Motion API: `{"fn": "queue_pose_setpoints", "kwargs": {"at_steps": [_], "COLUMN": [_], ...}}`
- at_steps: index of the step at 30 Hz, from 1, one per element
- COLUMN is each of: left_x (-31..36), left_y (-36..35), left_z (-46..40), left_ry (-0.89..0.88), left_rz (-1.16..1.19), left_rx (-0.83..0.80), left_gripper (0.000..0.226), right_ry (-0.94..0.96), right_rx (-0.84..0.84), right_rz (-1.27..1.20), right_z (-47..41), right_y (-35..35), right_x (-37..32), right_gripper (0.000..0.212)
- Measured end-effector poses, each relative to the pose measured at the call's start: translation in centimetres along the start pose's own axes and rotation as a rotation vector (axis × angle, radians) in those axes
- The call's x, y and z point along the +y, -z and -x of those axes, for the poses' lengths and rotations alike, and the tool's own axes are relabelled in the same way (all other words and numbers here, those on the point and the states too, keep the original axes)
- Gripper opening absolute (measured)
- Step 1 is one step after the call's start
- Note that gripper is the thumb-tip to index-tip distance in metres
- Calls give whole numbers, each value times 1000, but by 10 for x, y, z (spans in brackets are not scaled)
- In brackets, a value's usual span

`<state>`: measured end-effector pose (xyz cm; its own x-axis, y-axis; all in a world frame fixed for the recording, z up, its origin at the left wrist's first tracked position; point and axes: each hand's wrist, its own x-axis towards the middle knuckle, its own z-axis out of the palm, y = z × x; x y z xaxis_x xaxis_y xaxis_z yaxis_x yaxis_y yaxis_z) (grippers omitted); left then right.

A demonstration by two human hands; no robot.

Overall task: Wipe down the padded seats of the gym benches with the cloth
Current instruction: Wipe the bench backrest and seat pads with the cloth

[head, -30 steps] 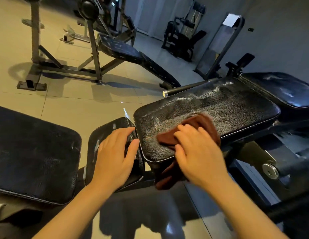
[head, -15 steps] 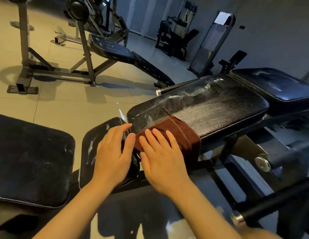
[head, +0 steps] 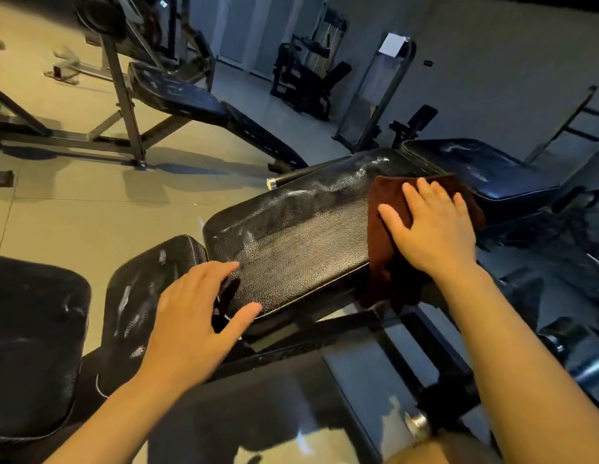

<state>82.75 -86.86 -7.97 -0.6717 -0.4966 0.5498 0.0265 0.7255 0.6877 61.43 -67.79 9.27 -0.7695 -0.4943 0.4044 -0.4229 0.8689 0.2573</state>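
A black padded bench seat (head: 291, 242) lies in front of me, its textured top streaked with wet marks. A dark red-brown cloth (head: 381, 229) is spread over its right end and hangs down the near side. My right hand (head: 428, 229) presses flat on the cloth, fingers spread. My left hand (head: 194, 313) rests open on the seat's near-left corner and on the smaller black pad (head: 141, 296) beside it. Another black pad (head: 475, 169) continues the bench at the far right.
A large black pad (head: 30, 346) sits at the left edge. A decline bench on a metal rack (head: 191, 98) stands on the tiled floor behind. More gym machines (head: 308, 72) line the back wall. A metal bar (head: 305, 172) sticks out past the seat.
My right hand has slid the cloth from the seat's near-left end across to its right end. My left hand stays by the left corner, its fingers now reaching onto the seat.
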Motion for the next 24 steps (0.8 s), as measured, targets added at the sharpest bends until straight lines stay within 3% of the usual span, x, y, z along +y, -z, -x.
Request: {"fn": "queue_pose_setpoints", "kwargs": {"at_steps": [4, 10, 15, 19, 24], "left_x": [2, 4, 5, 4, -2], "left_y": [0, 0, 2, 10, 22], "left_z": [-2, -3, 1, 4, 12], "left_ry": [11, 175, 135, 130, 109], "left_rz": [0, 76, 79, 50, -53], "left_rx": [19, 75, 105, 105, -25], "left_gripper": [58, 60, 41, 37, 59], "right_ry": [35, 310, 479, 524, 334], "right_rx": [32, 89, 16, 20, 10], "right_rz": [3, -168, -214, -228, -111], "right_z": [12, 71, 107, 88, 46], "right_y": [-5, -30, -45, -40, -12], "right_x": [-20, -108, -179, -170, -104], "right_gripper": [78, 55, 52, 50, 50]}}
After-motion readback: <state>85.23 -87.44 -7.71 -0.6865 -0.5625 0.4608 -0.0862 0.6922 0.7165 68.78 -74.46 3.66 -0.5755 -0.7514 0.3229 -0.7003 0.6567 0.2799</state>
